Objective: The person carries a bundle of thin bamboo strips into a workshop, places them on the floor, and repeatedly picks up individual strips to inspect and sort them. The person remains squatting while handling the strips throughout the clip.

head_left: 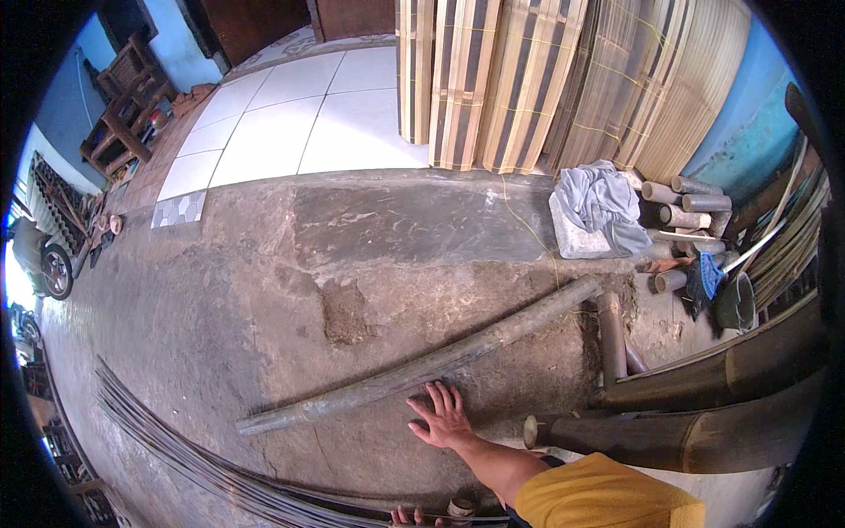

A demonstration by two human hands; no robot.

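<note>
A long grey-green bamboo pole [387, 380] lies slantwise on the concrete floor. My right hand [443, 420] is open just on the near side of it, palm down with fingers spread, and the fingertips come close to the pole; I cannot tell whether they touch. Only the fingers of my left hand [407, 517] show at the bottom edge, apart from one another, with the rest cut off. Beside them runs a bundle of long thin dark strips [211, 471]. A short round piece [460, 508] sits just right of those fingers.
Slatted bamboo panels [528, 88] lean at the back right. A grey cloth [598, 198] lies on a pale block near cut bamboo pieces [687, 216], a blue brush [711, 273] and a bucket [738, 304]. Thick dark bamboo poles [687, 440] extend at right. White tiles [264, 132] form a raised step.
</note>
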